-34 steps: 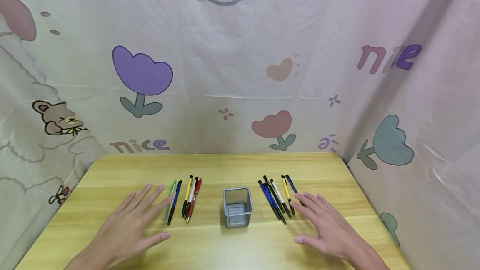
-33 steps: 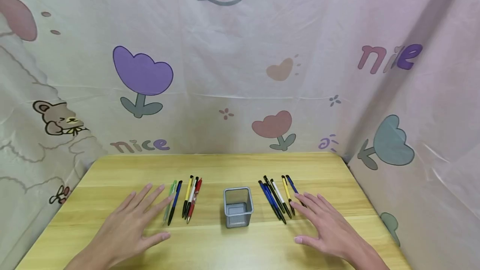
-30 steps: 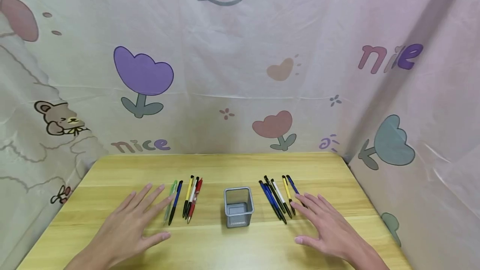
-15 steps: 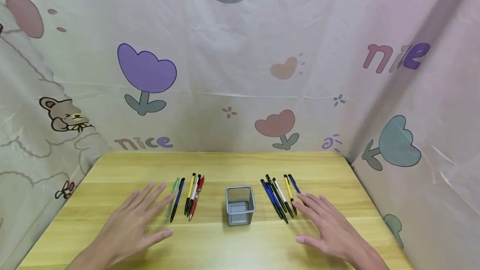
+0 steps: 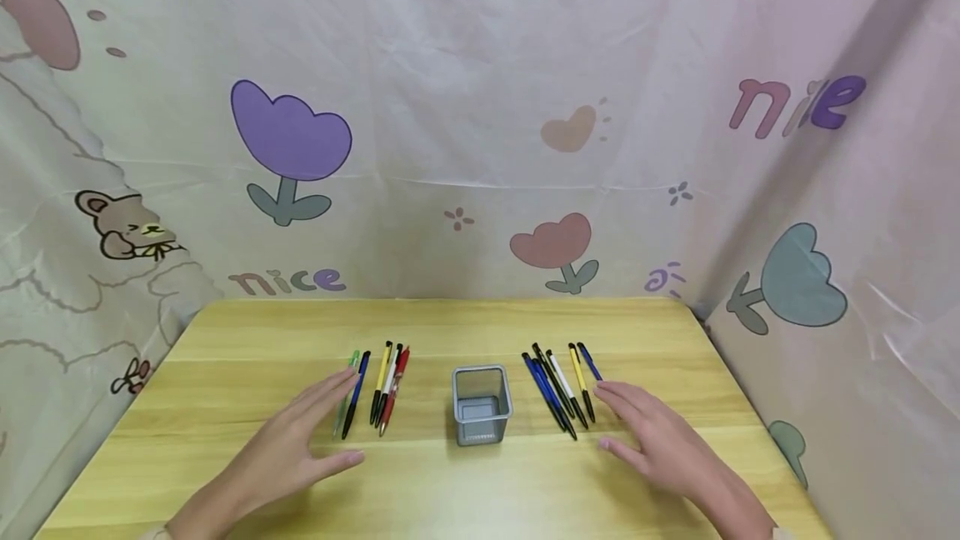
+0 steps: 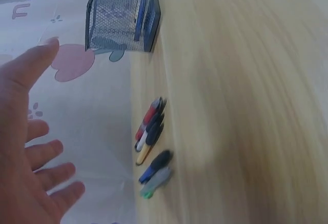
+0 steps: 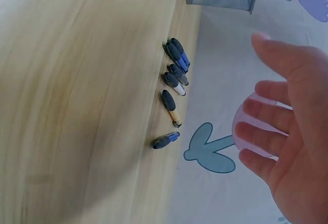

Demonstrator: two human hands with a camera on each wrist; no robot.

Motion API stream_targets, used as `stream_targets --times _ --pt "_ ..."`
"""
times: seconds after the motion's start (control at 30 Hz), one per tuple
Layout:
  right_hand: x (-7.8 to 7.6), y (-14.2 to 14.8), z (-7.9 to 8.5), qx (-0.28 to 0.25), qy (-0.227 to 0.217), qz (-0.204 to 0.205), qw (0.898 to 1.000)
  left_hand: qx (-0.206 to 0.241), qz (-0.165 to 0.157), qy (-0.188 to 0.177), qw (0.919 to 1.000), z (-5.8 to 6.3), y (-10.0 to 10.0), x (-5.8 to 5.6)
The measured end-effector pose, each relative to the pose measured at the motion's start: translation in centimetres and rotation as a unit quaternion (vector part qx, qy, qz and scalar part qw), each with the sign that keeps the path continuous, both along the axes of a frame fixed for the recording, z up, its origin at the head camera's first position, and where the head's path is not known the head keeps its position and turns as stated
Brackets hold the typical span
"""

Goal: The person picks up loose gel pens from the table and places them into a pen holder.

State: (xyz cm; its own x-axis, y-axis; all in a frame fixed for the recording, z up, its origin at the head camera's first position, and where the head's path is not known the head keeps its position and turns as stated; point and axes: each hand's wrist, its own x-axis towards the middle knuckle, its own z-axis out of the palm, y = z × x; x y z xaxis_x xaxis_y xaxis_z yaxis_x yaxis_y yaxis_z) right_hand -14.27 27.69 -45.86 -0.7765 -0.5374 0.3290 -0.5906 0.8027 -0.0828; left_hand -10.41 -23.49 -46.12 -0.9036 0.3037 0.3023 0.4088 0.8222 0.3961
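Ballpoint pens [image 5: 382,377] lie in two groups on the desk [image 5: 480,490], as we see from the head view, flanking a grey mesh pen holder [image 5: 480,432], our left hand [image 5: 273,452] and right hand [image 5: 663,444] near them. In the left wrist view, our grip is released near five pens; in the right wrist view, released near six.

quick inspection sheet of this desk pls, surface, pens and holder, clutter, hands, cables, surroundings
Surface: wood-grain table, shadows under both hands
Job's things: five pens left of the upright mesh holder, six pens right of it; no pens seen inside the holder
Clutter: nothing seen
Hands: left hand and right hand both open, holding nothing, each near its side's pens
Cables: nothing seen
Surroundings: printed cloth behind and on both sides
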Motion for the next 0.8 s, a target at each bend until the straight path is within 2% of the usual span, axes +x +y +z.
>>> stream_targets --times 0.17,0.3,0.4,0.5,0.63,0.8 --pt "-0.8 -0.1 0.0 -0.040 -0.042 -0.029 0.998 0.090 -0.006 -0.053 0.9945 -0.6 1.7 -0.6" --pt "-1.6 -0.2 -0.2 -0.063 -0.055 -0.049 0.995 0.151 -0.016 -0.095 0.9838 -1.1 3.4 -1.3" --pt "-2.5 -0.5 -0.3 -0.078 -0.061 -0.063 0.993 0.195 -0.024 -0.123 0.9727 -1.4 4.9 -2.0" --pt "-3.4 -0.6 -0.4 -0.095 -0.063 -0.079 0.990 0.231 -0.048 -0.132 0.9628 -1.9 6.2 -2.7" --pt "-4.2 -0.7 -0.3 -0.109 -0.069 -0.103 0.986 0.284 -0.078 -0.140 0.9454 -2.8 7.5 -3.4" --pt "-5.1 -0.6 -0.4 -0.110 -0.086 -0.114 0.984 0.324 -0.084 -0.149 0.9304 -3.8 8.6 -3.6"
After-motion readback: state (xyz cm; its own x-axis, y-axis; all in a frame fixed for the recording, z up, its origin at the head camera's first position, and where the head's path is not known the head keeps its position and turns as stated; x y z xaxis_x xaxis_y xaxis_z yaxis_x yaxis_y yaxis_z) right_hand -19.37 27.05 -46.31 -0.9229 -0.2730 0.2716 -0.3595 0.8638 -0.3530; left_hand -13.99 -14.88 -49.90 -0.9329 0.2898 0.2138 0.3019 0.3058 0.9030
